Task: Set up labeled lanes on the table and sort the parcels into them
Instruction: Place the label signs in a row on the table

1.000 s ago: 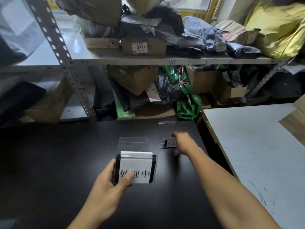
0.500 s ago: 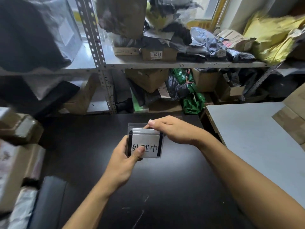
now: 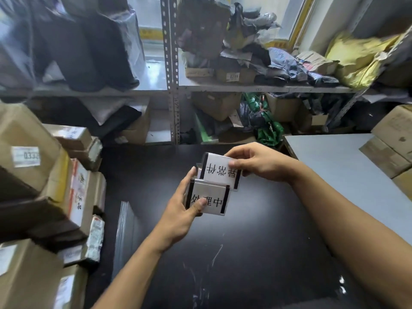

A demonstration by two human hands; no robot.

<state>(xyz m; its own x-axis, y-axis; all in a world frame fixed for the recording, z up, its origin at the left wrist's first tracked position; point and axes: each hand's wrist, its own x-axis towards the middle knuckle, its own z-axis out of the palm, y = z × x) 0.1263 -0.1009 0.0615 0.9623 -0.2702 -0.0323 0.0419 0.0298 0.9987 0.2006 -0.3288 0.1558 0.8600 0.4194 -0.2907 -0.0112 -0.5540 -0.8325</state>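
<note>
Now: two lane labels in hand above the dark table

Just below the middle of the frame, the left hand (image 3: pixel 178 210) grasps the lower label card (image 3: pixel 209 200), a white sign with black side strips and three printed Chinese characters. Its thumb lies across the card's face at the left and its fingers curl behind. The right hand (image 3: pixel 260 161), reaching in from the right side of the frame, pinches the upper label card (image 3: pixel 219 171) at its right end between thumb and curled fingers. That card is tilted and its characters read upside down. The upper card's lower edge sits behind the top edge of the lower card, so the two overlap. Both are held in the air above the black table (image 3: pixel 245 253).

Taped and labelled parcels (image 3: pixel 33 175) are stacked along the left edge of the frame. A grey table (image 3: pixel 345 175) adjoins the black one at the right, with cardboard boxes (image 3: pixel 392 139) on its far right part. Metal shelving (image 3: pixel 171 85) crammed with bags and cartons fills the top of the frame.
</note>
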